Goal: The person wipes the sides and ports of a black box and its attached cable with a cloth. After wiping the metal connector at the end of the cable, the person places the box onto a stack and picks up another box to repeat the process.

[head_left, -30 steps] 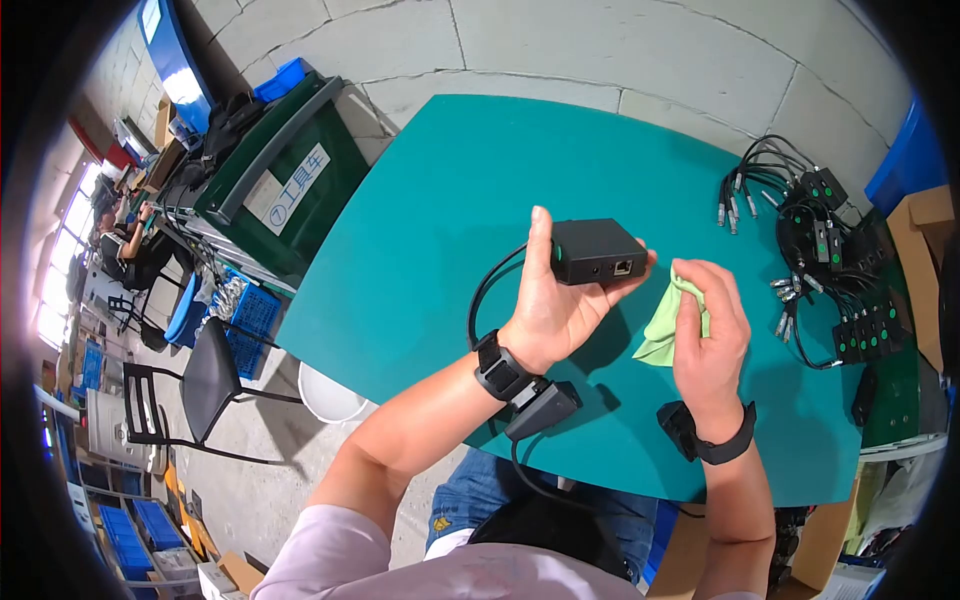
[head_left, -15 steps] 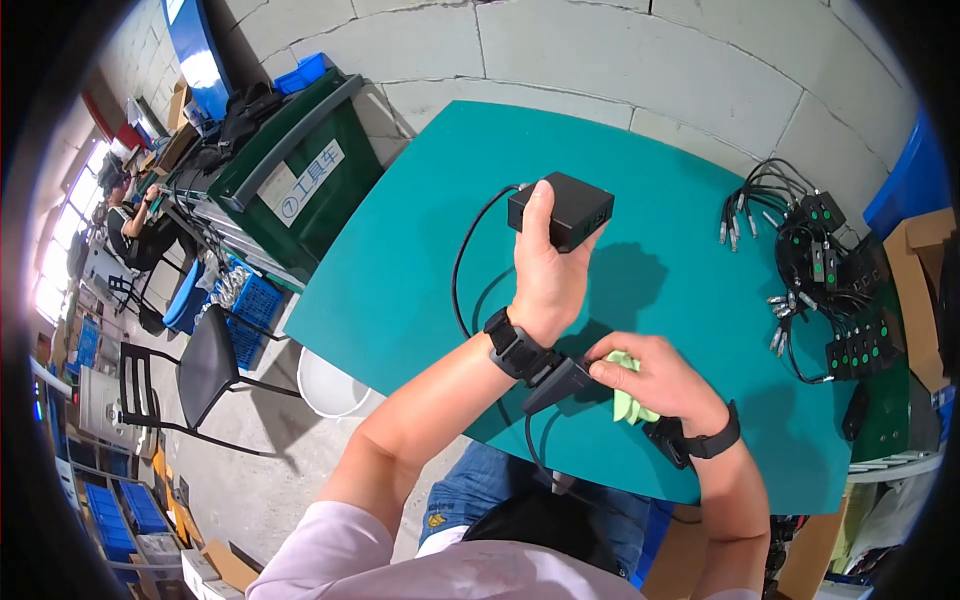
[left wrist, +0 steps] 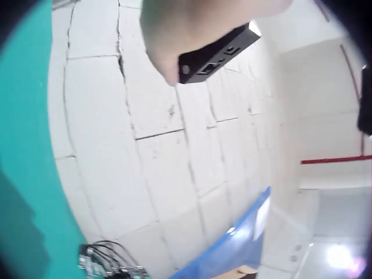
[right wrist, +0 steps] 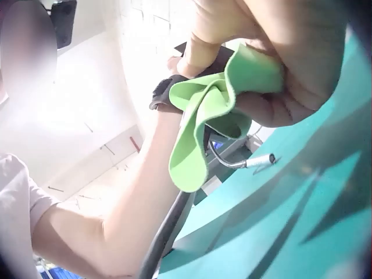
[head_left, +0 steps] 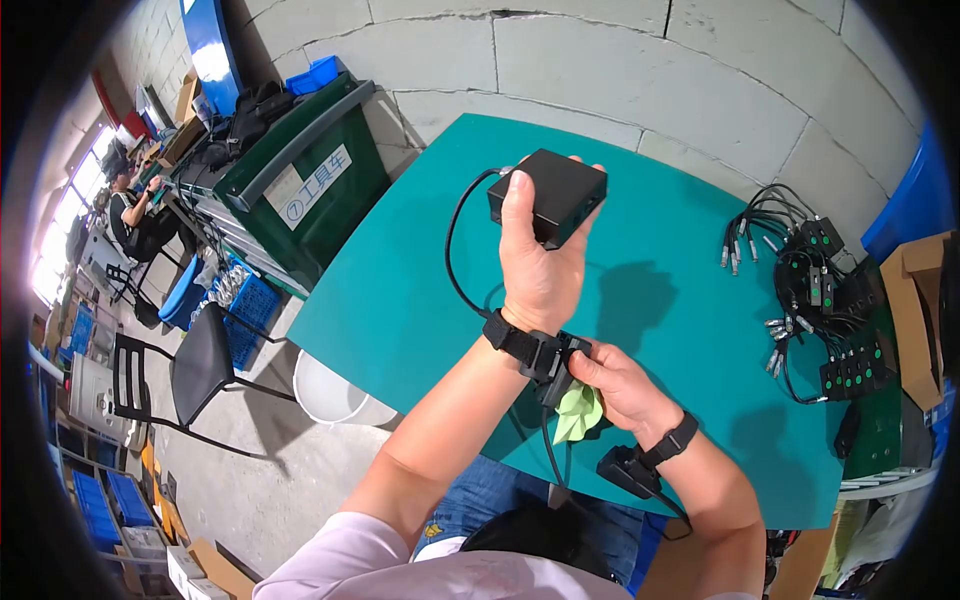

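Note:
Raised over the table, my left hand [head_left: 540,280] grips a flat black box [head_left: 560,190], thumb on its near side and fingertips showing at the far edge. Ports line one side of the box [left wrist: 218,58] in the left wrist view. A black cable [head_left: 455,240] loops from the box's left side down toward my left wrist. My right hand [head_left: 632,392] has a light green cloth [head_left: 578,412] bunched in its fingers, the loose folds hanging out [right wrist: 200,125]. Its thumb and fingers are at the black wrist camera [head_left: 553,365] strapped to my left wrist.
Several black boxes with bundled cables [head_left: 815,290] lie at the right side of the green table [head_left: 420,260]. A cardboard box [head_left: 915,310] stands beyond them. Left are a green tool cart [head_left: 300,190], a black chair [head_left: 205,365] and a white bucket [head_left: 330,390]. Another person sits far left.
My left hand has turned and lifted the box up and away from me. My right hand has carried the cloth down and left to the left wrist's camera.

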{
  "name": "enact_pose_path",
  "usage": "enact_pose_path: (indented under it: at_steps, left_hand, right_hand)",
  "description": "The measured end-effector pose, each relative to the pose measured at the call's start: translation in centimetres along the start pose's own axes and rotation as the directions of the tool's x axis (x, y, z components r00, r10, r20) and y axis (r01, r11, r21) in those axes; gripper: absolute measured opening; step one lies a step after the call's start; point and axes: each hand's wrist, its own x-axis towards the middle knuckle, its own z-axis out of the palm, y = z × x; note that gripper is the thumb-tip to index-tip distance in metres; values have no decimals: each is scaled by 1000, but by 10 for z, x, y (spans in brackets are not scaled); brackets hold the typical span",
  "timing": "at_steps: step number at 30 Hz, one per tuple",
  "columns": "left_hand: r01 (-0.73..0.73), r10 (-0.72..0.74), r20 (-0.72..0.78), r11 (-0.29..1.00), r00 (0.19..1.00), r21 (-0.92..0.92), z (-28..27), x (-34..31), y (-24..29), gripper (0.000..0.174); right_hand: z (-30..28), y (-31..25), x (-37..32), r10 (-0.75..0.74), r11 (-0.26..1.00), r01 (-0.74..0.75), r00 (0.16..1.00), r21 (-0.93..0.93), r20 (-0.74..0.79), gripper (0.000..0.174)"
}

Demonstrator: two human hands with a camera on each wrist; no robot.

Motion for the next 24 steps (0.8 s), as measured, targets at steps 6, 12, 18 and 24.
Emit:
enact_pose_path:
  at_steps: [6, 12, 18, 24]
  left_hand:
    - [261, -253, 143, 965, 957, -41, 0, -5, 1, 45]
    - [250, -271, 192, 960, 943, 127, 8, -18, -1, 45]
    - [202, -234, 139, 956, 962, 213, -8, -13, -7, 43]
    - [282, -299, 6, 907, 954, 313, -17, -22, -21, 41]
  right_hand:
    - [-4, 5, 3, -15, 993, 17, 1000, -117, 11, 43]
    - [-2, 6, 0, -39, 983, 29, 998, -182, -52, 43]
    - [-2, -21, -21, -189, 862, 60, 960, -504, -209, 39]
    - [-4, -46, -51, -397, 771, 111, 854, -628, -336, 33]
